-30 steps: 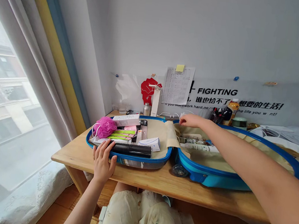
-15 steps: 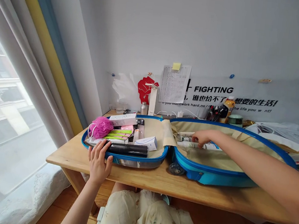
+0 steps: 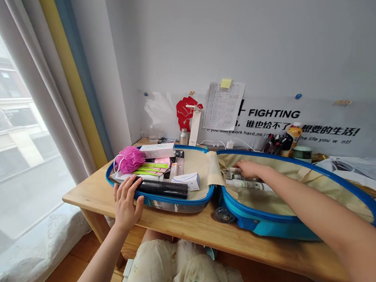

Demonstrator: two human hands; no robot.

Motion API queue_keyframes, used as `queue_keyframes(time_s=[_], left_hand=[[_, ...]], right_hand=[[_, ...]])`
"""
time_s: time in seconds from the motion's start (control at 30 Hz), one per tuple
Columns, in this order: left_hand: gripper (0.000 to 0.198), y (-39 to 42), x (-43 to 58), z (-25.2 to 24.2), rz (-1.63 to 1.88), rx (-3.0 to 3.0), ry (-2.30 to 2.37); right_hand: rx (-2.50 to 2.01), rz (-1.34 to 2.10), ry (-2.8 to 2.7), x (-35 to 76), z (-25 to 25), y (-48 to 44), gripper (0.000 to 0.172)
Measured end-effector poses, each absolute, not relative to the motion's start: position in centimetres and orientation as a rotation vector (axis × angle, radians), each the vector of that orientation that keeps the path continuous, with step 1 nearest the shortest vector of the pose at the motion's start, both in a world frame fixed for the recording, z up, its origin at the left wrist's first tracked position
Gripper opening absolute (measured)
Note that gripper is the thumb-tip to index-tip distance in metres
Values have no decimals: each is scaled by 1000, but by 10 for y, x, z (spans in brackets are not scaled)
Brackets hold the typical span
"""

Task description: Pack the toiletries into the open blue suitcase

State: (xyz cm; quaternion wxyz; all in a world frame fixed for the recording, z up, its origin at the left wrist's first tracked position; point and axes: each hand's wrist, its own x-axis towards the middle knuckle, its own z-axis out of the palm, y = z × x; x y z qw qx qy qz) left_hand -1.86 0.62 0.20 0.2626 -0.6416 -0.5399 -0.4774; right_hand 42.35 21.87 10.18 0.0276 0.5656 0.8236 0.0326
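A blue suitcase [image 3: 286, 231] of glossy hard plastic is laid open on a wooden table [image 3: 217, 234]. Its two shells stand side by side, and its long axis runs left to right along the table edge. In the right shell, a white tube [image 3: 249, 184] is lying flat, with its length pointing sideways, nearly parallel to that edge. Smaller bottles [image 3: 233, 176] are lying just behind it. The right hand [image 3: 251, 169] is held over these bottles with the fingers curved downward, but whether anything is grasped cannot be told. To the right of the tube, a wide part of smooth beige lining [image 3: 303, 205] is seen, so room for moving is given on that side. The left hand [image 3: 125, 209] is placed on the front rim of the left shell, with the fingers spread, not clenched, and nothing is grasped. A black case [image 3: 161, 188] is lying along this rim, just beside the fingers. Behind it, a pink mesh puff [image 3: 131, 160], a white box [image 3: 157, 150] and a small carton [image 3: 186, 180] are packed closely together.
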Motion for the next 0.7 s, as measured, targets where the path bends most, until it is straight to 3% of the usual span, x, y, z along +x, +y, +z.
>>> queue_keyframes(time_s=[0.33,0.5,0.57,0.7], left_hand=[[47,5,-17,5,-1289,-1727,-1440],[48,7,-17,2,-1290,-1730,-1452],[49,7,-17,1,-1295,-1732,-1458],[48,7,-17,2,-1300,-1726,-1452]], right_hand=[[1757,132,2504,430,126,203,16],[1820,425,2663,419,166,184,39],[1659,612,2856,394,175,178,41],[894,880,3040,319,173,176,36]])
